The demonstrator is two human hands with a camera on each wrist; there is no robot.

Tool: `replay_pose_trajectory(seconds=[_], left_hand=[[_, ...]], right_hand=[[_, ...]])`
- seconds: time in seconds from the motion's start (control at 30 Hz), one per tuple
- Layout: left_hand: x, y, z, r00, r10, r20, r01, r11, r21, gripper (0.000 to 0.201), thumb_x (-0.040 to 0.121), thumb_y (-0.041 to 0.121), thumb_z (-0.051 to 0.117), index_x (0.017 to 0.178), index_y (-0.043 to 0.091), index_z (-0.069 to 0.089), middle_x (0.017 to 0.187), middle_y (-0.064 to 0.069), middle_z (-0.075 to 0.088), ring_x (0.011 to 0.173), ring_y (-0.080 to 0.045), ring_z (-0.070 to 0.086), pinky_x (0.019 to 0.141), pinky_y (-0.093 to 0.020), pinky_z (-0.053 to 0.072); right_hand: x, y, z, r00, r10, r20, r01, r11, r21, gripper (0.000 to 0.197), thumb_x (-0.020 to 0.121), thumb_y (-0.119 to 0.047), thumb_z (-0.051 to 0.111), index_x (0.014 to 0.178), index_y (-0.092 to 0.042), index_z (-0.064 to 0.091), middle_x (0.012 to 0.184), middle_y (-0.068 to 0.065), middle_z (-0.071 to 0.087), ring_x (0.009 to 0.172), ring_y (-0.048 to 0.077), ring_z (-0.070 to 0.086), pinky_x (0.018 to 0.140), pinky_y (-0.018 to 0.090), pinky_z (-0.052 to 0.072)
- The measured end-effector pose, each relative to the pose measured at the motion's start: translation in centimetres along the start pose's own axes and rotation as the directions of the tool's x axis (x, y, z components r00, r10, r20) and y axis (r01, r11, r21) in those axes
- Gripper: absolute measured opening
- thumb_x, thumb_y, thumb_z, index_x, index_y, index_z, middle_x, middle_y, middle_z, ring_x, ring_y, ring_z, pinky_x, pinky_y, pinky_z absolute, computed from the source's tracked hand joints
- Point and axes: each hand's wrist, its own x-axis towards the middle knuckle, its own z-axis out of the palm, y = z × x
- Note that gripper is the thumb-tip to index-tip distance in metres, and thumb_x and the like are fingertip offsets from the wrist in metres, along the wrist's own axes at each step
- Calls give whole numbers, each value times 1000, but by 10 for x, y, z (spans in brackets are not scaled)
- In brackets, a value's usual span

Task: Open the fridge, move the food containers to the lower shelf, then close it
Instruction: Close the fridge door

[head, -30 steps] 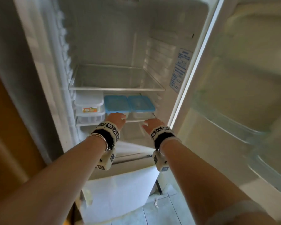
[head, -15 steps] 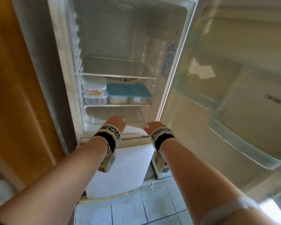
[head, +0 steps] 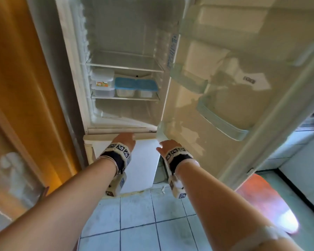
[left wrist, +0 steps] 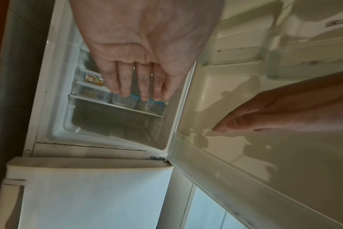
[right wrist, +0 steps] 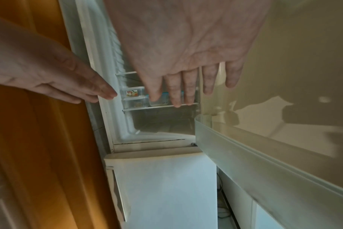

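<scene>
The fridge stands open, its door (head: 225,98) swung out to the right. On the lower shelf (head: 125,98) sit two stacked clear containers (head: 102,82) at the left and two blue-lidded containers (head: 125,86) (head: 146,87) beside them. The upper glass shelf (head: 125,65) is bare. My left hand (head: 125,140) and right hand (head: 166,145) hover outside the fridge, below its opening, fingers straight and holding nothing. In the left wrist view the left hand (left wrist: 139,86) points at the containers (left wrist: 125,100); the right wrist view shows the right hand (right wrist: 186,91) the same way.
A closed white lower compartment door (head: 140,163) is under the hands. An orange wooden panel (head: 25,87) stands at the left. Door bins (head: 223,122) jut from the open door. Tiled floor (head: 143,223) lies below, with a red mat (head: 266,201) at the right.
Both hands have drawn back out of the fridge, away from the containers on the lower shelf. The view has pulled back and more floor shows.
</scene>
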Motion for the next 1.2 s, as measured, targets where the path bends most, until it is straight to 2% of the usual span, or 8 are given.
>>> replay_pose_trajectory(seconds=[0.23,0.4,0.47,0.6,0.77,0.83,1.0,1.2], left_hand=[[-51,29,10,993,107,-56,-107,994,3,42,94,22,46,135,13,52,142,-9,51,131,-28,48,110,-32,36],[-79,40,11,988,155,-14,-155,987,50,42,95,20,43,135,12,51,140,-13,53,128,-30,51,105,-33,40],[-86,45,10,984,176,-20,-174,983,53,42,95,20,42,135,12,51,140,-13,53,127,-30,51,104,-33,41],[-97,54,8,973,230,-21,-228,971,71,41,95,19,41,134,13,51,139,-13,54,125,-31,53,102,-33,42],[-101,65,3,965,260,-29,-256,961,102,36,95,19,41,125,9,59,128,-15,61,115,-32,59,93,-33,47],[-99,69,4,965,260,-32,-256,962,99,36,95,19,41,124,8,59,127,-16,62,114,-32,59,93,-33,47],[-91,79,2,966,254,-58,-248,965,91,38,95,17,41,130,16,57,132,-13,60,118,-32,58,96,-34,46],[-83,83,-2,960,273,-63,-270,961,54,40,93,12,36,124,15,62,130,-13,62,117,-30,59,97,-32,46]], right_hand=[[-71,38,2,986,137,-96,-126,986,111,44,93,-43,40,128,-22,54,132,7,57,120,29,53,102,38,43],[-136,58,-3,966,177,-191,-150,978,148,43,96,-36,40,135,-19,49,139,5,53,126,26,51,105,36,42],[-162,70,-11,940,225,-255,-189,969,158,42,96,-37,39,133,-21,51,134,6,56,121,27,54,100,37,45],[-205,105,-31,856,410,-315,-360,910,207,39,95,-33,38,118,-9,59,121,15,62,110,29,60,90,33,47],[-223,148,-59,630,686,-364,-525,721,452,39,90,-25,44,123,-6,48,129,17,55,120,33,53,98,40,43],[-219,158,-68,594,717,-364,-506,685,523,47,89,-27,50,129,-6,41,133,18,52,124,34,50,100,40,40],[-189,176,-94,625,701,-343,-339,640,690,81,87,-26,56,151,-12,8,143,18,45,129,33,47,106,38,37],[-167,182,-105,596,719,-357,-210,569,795,87,87,-31,58,152,-13,3,148,20,31,135,32,37,109,40,33]])
